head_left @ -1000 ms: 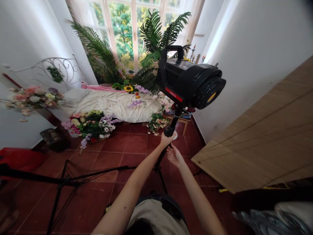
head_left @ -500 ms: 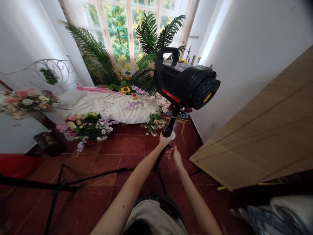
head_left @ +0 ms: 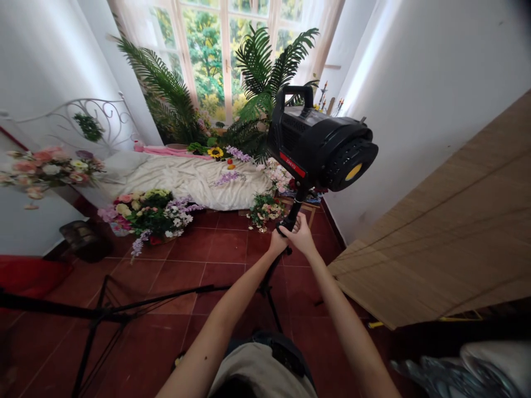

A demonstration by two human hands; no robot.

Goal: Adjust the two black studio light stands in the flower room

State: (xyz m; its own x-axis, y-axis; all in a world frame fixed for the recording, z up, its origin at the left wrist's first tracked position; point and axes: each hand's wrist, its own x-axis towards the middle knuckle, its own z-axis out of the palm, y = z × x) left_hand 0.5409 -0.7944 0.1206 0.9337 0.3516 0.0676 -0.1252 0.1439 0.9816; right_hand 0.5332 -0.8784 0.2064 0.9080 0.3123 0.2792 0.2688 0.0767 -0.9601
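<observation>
A black studio light (head_left: pixel 311 141) with a top handle, a red label and a yellow centre is mounted on a black stand (head_left: pixel 295 211). My left hand (head_left: pixel 279 240) is wrapped round the stand below the lamp. Just above and to the right of it, my right hand (head_left: pixel 300 234) grips the same pole, its thumb near the black joint. The two hands are close together. Below them the stand runs down to legs on the red tiled floor (head_left: pixel 224 246).
A bed with a white sheet (head_left: pixel 182 177) and flowers lies ahead under the window. A flower basket (head_left: pixel 149 215) stands before it. Another black stand (head_left: pixel 97 315) spreads at the lower left. A wooden panel (head_left: pixel 440 237) leans at the right, beside silvery ornament (head_left: pixel 456 373).
My right hand has moved up from below the joint and closed on the pole next to my left hand. The lamp appears slightly further right.
</observation>
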